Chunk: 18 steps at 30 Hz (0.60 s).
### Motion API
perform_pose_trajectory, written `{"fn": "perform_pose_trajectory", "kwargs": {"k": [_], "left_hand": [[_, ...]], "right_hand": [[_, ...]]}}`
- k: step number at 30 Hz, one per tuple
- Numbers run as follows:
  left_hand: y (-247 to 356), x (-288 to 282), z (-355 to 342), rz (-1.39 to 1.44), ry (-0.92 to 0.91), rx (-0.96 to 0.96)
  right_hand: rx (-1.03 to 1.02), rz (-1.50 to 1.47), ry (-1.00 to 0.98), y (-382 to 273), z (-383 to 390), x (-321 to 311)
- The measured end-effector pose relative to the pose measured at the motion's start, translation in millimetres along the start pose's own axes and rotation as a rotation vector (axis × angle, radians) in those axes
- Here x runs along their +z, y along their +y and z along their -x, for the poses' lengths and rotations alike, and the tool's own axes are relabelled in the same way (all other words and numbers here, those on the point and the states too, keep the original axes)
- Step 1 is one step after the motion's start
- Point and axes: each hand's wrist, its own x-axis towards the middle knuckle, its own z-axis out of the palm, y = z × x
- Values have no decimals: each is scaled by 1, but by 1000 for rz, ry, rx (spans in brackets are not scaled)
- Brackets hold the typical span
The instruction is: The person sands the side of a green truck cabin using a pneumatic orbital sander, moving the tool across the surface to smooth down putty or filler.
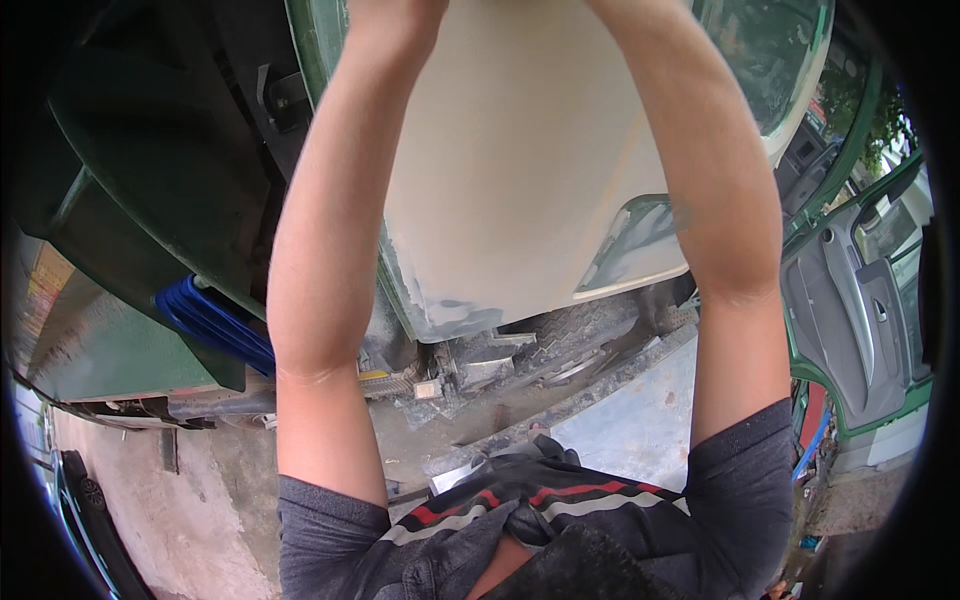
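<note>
Both my arms reach up and forward over a vehicle body panel point(510, 170) coated in smooth beige filler or primer. Green and greyish patches show along its lower edge and sides. My left forearm point(335, 190) passes over the panel's left side, and my right forearm point(710, 160) over its right side. Both hands lie beyond the top edge of the picture, so their fingers and anything in them are hidden. A recess with a pale lip point(630, 245) sits at the panel's lower right, beside my right forearm.
Dark green vehicle parts point(150, 180) stand at the left, with a bunched blue cloth or cover point(215, 320) hanging there. An open green car door point(850, 310) with grey trim is at the right. Rubble and scrap point(490, 365) litter the ground below. A dark car point(85, 510) stands lower left.
</note>
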Motion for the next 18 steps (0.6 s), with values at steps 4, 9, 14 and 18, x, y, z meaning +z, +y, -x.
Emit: {"fn": "perform_pose_trajectory", "kwargs": {"k": [4,9,14,18], "left_hand": [[-10,-48,180,-70,181,-240],[-4,-63,263,-66,197,-427],[1,-52,169,-57,131,-344],[12,-41,100,-90,80,-267]], "right_hand": [[-82,-102,73,-51,172,43],[-25,-196,5,-64,240,37],[-22,-172,79,-54,160,33],[-56,-132,141,-45,103,22]]}}
